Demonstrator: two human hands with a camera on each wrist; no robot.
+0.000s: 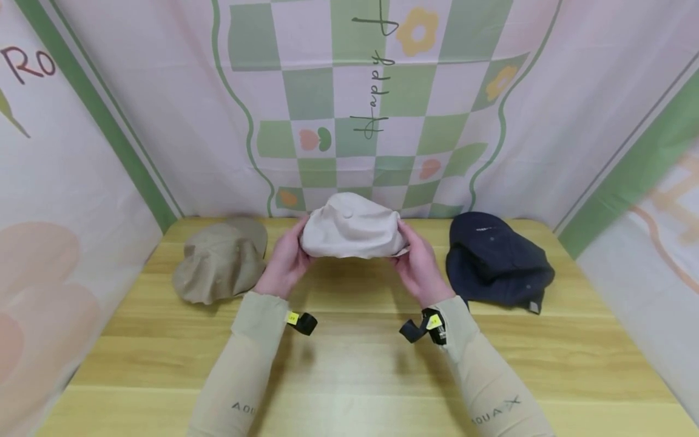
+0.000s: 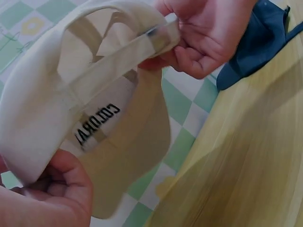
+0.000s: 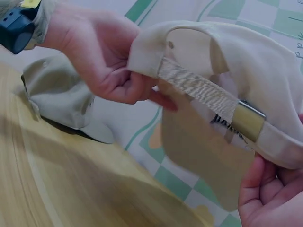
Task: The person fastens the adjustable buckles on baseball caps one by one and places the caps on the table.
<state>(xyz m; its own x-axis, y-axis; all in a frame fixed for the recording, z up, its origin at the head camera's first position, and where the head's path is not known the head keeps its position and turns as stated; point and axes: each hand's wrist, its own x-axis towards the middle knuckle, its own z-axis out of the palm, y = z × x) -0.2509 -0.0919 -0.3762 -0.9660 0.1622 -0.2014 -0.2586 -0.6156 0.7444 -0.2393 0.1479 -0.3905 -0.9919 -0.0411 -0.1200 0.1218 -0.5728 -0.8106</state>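
A cream baseball cap (image 1: 352,227) is held up above the wooden table, its rounded crown toward me. My left hand (image 1: 284,258) grips its left side and my right hand (image 1: 419,264) its right side. From below, the left wrist view shows the open underside of the cap (image 2: 28,94), with dark lettering on the inside of the front panel. In the right wrist view, its back strap (image 3: 199,87) runs through a metal buckle (image 3: 249,120) under the arched opening. Fingers curl over the cap's lower edge on both sides, and the brim points away from me.
A khaki cap (image 1: 221,261) lies on the table (image 1: 349,376) to the left, beside my left hand. On the right rests a navy cap (image 1: 497,261), its crown partly caved in. A printed cloth backdrop (image 1: 306,91) hangs behind the table, with cloth along both sides.
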